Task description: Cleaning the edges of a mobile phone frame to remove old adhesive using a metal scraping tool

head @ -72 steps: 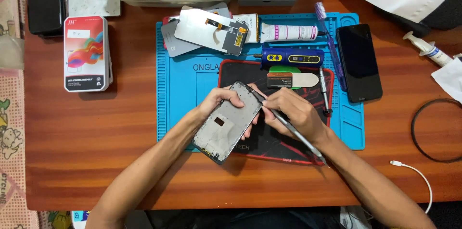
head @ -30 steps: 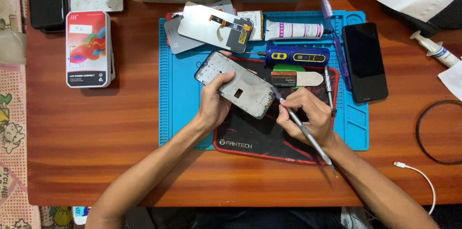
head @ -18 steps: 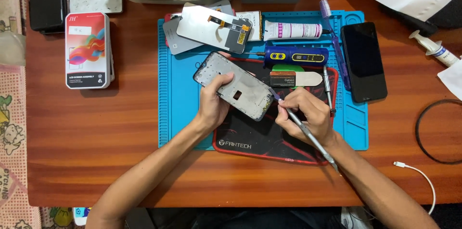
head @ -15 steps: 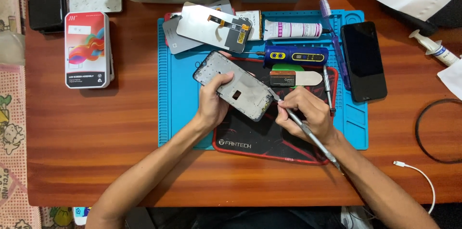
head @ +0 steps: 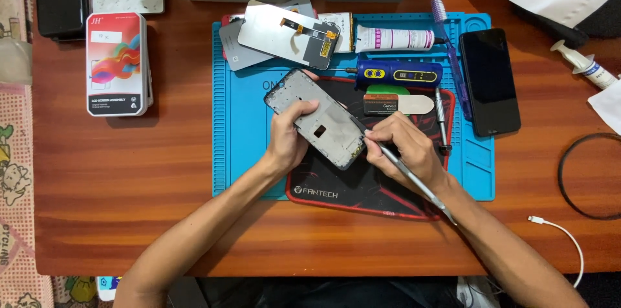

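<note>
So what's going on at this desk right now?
A person is working on a phone frame over a blue mat on a wooden table. The left hand steadies the frame, tilted across a black pad. The right hand holds a thin metal tool, its tip at the frame's edge. A dark phone and a blue electric screwdriver lie nearby.

Left hand (head: pixel 286 143) grips phone frame (head: pixel 317 118); right hand (head: pixel 406 151) holds tweezers (head: pixel 414 182).
</note>
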